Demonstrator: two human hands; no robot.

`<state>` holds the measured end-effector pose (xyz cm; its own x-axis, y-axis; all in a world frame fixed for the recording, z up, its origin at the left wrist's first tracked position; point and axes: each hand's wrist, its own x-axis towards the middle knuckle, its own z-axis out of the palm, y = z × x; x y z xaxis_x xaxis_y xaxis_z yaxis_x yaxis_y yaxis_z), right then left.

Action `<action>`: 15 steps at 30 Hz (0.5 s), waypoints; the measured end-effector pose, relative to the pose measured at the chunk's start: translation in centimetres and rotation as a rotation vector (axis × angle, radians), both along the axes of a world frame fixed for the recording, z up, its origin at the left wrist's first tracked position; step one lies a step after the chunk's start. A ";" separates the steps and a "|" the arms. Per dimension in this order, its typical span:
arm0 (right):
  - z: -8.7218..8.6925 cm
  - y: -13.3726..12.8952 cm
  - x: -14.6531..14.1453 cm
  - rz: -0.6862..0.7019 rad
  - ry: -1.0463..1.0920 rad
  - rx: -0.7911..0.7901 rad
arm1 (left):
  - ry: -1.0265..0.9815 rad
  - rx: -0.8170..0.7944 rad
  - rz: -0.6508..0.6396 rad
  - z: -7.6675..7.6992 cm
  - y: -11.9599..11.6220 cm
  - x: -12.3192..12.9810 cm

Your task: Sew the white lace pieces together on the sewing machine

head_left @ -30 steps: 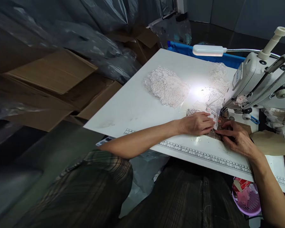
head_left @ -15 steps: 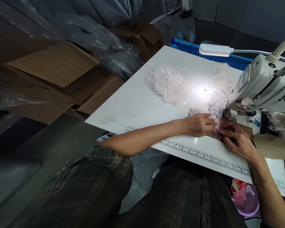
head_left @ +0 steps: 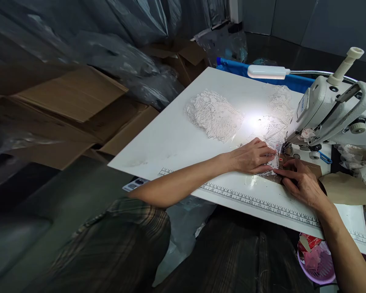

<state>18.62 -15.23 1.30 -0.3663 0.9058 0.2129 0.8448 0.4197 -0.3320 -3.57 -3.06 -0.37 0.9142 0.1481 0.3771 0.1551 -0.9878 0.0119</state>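
White lace (head_left: pixel 273 161) lies under the needle area of a white sewing machine (head_left: pixel 315 103). My left hand (head_left: pixel 253 156) rests flat on this lace, left of the presser foot (head_left: pixel 283 148), its fingers stretched toward the machine. On the near right side, my right hand (head_left: pixel 301 179) touches the lace edge with its index fingertip; its thumb is apart and the other fingers are bent. A brown plate (head_left: pixel 308 167) shows beneath and beside the fingers. More lace (head_left: pixel 274 122) is bunched behind the left hand. The needle tip is too small to make out.
A lace pile (head_left: pixel 216 116) lies on the white table (head_left: pixel 158 142), lit by a lamp (head_left: pixel 266 72). A printed ruler (head_left: pixel 256 203) follows the front edge. Tan card (head_left: pixel 344 188) lies right, a purple basket (head_left: pixel 323 274) below. Cardboard boxes (head_left: pixel 70 93) stand left.
The view has tilted slightly, so the table and machine appear lower and further left. My left hand has shifted away from me over the lace, covering more of it. My right hand stays by the lace edge.
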 end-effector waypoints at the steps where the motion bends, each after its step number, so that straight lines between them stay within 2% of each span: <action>1: 0.0 0.0 0.0 0.002 -0.003 0.003 | 0.004 -0.001 0.000 0.0 0.0 -0.1; 8: 0.0 -0.1 0.1 0.018 0.001 0.011 | -0.008 -0.015 -0.023 -0.2 0.0 -0.4; 15: 0.2 -0.1 0.0 0.017 -0.012 -0.003 | -0.073 0.047 -0.028 -0.5 -0.1 -0.3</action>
